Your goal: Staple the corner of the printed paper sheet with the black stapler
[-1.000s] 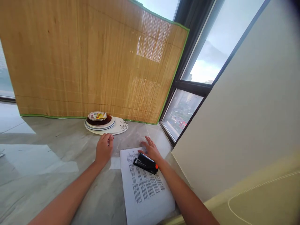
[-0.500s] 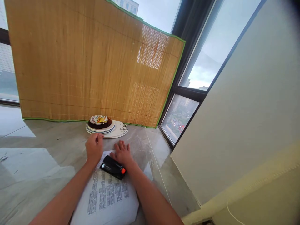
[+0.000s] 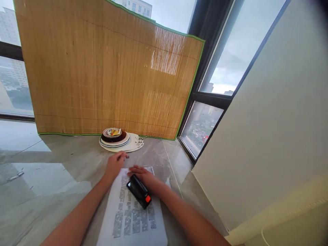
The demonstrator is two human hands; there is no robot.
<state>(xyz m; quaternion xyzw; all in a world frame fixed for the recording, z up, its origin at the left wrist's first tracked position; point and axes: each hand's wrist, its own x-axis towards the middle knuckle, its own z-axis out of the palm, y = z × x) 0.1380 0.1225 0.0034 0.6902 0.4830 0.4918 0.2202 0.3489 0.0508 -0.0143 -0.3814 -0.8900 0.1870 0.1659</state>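
Right grip loose, spread on paper | stapler just nearside, no edge clamped | left grip curled, contents unclear

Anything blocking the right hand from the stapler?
Nothing visible does. The right hand is right beside the black stapler, over the printed paper; whether hand and stapler touch is unclear.

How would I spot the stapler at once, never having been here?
Find the tan slatted blind with green edging, then follow the grey marbled surface below it to the white printed paper. The glossy black stapler lies there, beside the bare right hand; no neighbour shares its orange-red end patch.
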